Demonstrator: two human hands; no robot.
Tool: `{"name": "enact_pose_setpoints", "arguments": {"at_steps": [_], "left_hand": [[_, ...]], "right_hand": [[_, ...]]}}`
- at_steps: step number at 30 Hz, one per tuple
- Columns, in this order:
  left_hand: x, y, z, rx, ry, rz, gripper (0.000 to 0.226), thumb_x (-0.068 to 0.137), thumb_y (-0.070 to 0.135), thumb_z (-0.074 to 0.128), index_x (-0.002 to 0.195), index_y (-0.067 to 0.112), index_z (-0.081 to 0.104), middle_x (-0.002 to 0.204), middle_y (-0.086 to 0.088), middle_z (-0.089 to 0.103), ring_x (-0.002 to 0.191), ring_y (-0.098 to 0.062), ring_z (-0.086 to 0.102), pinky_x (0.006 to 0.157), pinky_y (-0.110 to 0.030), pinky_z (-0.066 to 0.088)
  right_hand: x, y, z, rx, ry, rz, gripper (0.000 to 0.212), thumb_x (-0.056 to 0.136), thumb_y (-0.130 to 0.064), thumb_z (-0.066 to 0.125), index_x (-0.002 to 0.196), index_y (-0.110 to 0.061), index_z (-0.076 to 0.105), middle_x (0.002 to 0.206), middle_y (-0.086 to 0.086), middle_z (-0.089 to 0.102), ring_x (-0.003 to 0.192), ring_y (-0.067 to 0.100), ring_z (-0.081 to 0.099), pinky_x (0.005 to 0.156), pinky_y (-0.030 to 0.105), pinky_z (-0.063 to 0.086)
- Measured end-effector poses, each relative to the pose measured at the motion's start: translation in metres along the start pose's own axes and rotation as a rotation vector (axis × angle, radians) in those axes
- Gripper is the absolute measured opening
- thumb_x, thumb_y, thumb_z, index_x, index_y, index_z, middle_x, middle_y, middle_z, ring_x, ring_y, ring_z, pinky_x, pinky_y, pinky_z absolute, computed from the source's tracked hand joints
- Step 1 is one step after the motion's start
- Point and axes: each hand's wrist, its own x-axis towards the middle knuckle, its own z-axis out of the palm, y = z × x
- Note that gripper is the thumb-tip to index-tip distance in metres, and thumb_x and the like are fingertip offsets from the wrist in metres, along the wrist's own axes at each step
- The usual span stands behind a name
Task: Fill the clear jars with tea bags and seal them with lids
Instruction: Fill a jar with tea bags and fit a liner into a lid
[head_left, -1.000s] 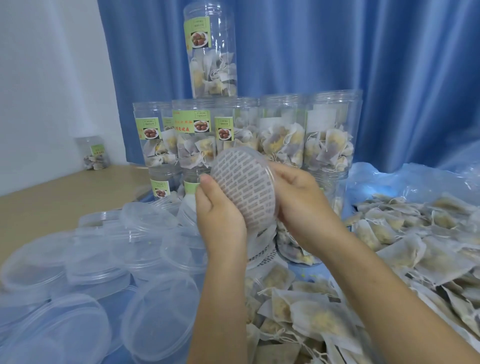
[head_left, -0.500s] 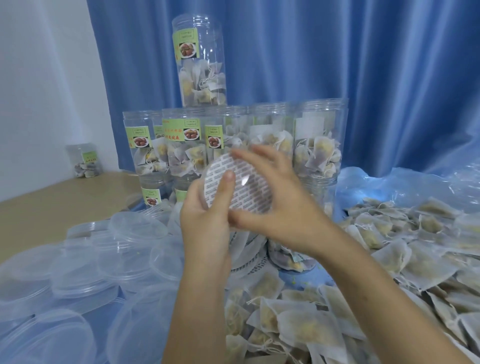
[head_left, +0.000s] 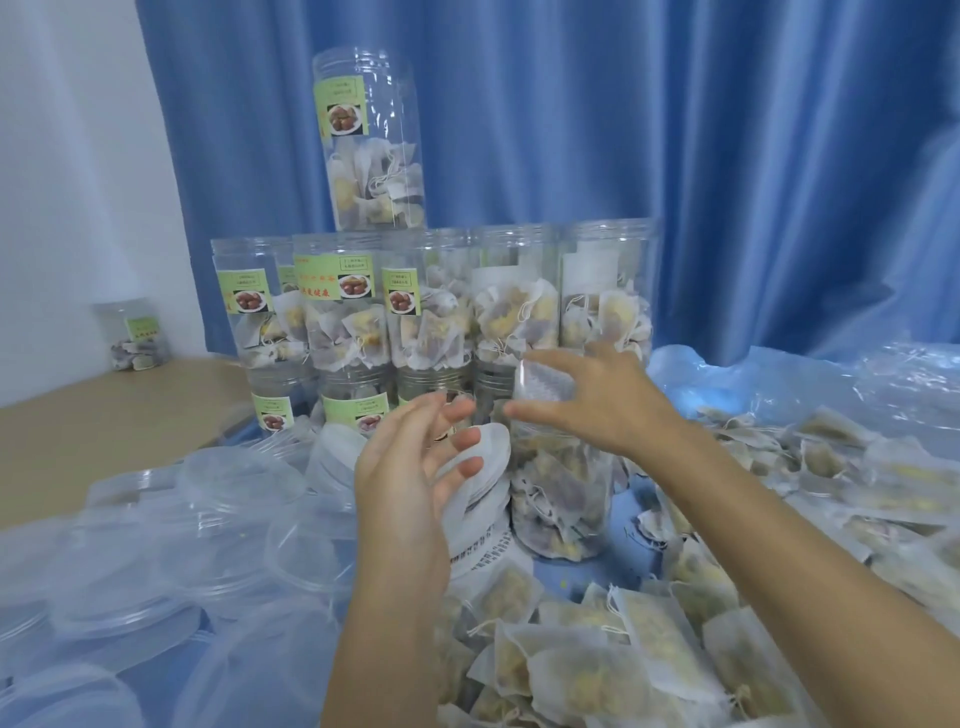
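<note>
A clear jar (head_left: 563, 499) packed with tea bags stands upright in the middle of the table. My right hand (head_left: 608, 400) pinches a round printed seal disc (head_left: 545, 387) between thumb and fingers, right at the jar's mouth. To the left of the jar, my left hand (head_left: 410, 467) hovers with fingers spread and holds nothing. It partly hides a stack of white seal discs (head_left: 480, 514). Loose tea bags (head_left: 628, 654) lie heaped in front of the jar.
Several clear lids (head_left: 208, 525) cover the table at left. Filled, labelled jars (head_left: 426, 312) are stacked against the blue curtain, one jar (head_left: 369, 140) on top. More tea bags (head_left: 831, 467) lie on plastic sheeting at right. A small jar (head_left: 135, 335) stands far left.
My left hand let go of the seal disc and dropped back, open. My right hand carried the disc right and down to the jar's mouth.
</note>
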Motion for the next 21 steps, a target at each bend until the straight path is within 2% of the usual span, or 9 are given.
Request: {"name": "enact_pose_setpoints", "arguments": {"at_steps": [2,6,9,12,15,18,21], "left_hand": [[0.001,0.002,-0.003,0.001,0.023,0.037,0.010,0.089,0.012,0.056,0.083,0.014,0.064,0.071,0.000,0.072,0.059,-0.012,0.063,0.049,-0.020,0.050],[0.002,0.005,-0.008,-0.013,0.056,0.055,0.010,0.088,0.011,0.056,0.081,0.013,0.064,0.066,0.003,0.068,0.054,-0.009,0.058,0.049,-0.020,0.048],[0.002,0.004,-0.007,-0.002,0.056,0.059,0.011,0.088,0.011,0.056,0.081,0.013,0.064,0.065,0.004,0.066,0.054,-0.009,0.057,0.049,-0.019,0.047],[0.002,0.004,-0.007,0.003,0.037,0.058,0.011,0.088,0.012,0.056,0.080,0.014,0.063,0.064,0.004,0.065,0.054,-0.010,0.056,0.050,-0.020,0.045],[0.001,0.005,-0.005,0.017,0.034,0.069,0.011,0.088,0.011,0.056,0.080,0.013,0.063,0.064,0.004,0.065,0.053,-0.010,0.055,0.049,-0.021,0.043],[0.000,0.004,-0.002,0.052,0.029,0.085,0.012,0.088,0.010,0.055,0.079,0.013,0.063,0.064,0.003,0.065,0.052,-0.010,0.055,0.047,-0.019,0.044],[-0.001,0.001,0.002,0.094,0.022,0.100,0.015,0.089,0.007,0.055,0.078,0.012,0.063,0.064,0.002,0.066,0.054,-0.010,0.056,0.046,-0.018,0.046]], "right_hand": [[0.006,-0.002,0.009,-0.052,-0.040,0.021,0.075,0.068,-0.078,0.055,0.135,-0.048,0.042,0.146,0.012,0.035,0.134,0.034,0.032,0.104,0.045,0.035],[0.009,-0.004,0.018,-0.103,-0.006,0.043,0.061,0.075,-0.068,0.055,0.131,-0.046,0.045,0.144,0.014,0.035,0.132,0.039,0.031,0.099,0.045,0.038],[0.004,-0.003,0.015,-0.075,0.013,0.043,0.057,0.073,-0.064,0.057,0.127,-0.047,0.047,0.134,0.013,0.042,0.124,0.038,0.040,0.093,0.042,0.041],[-0.007,0.001,0.008,-0.016,0.004,0.021,0.054,0.067,-0.063,0.060,0.118,-0.052,0.047,0.128,0.008,0.045,0.118,0.035,0.045,0.093,0.040,0.041],[-0.020,0.009,0.000,-0.008,-0.015,0.006,0.061,0.059,-0.063,0.062,0.117,-0.056,0.044,0.129,0.005,0.041,0.116,0.031,0.046,0.087,0.037,0.042],[-0.033,0.018,-0.005,0.012,0.016,-0.026,0.070,0.055,-0.064,0.066,0.121,-0.059,0.041,0.129,0.003,0.039,0.117,0.027,0.046,0.090,0.037,0.045],[-0.042,0.025,-0.013,0.136,0.102,-0.059,0.067,0.057,-0.056,0.073,0.119,-0.059,0.048,0.123,-0.004,0.041,0.117,0.016,0.045,0.084,0.027,0.038]]}}
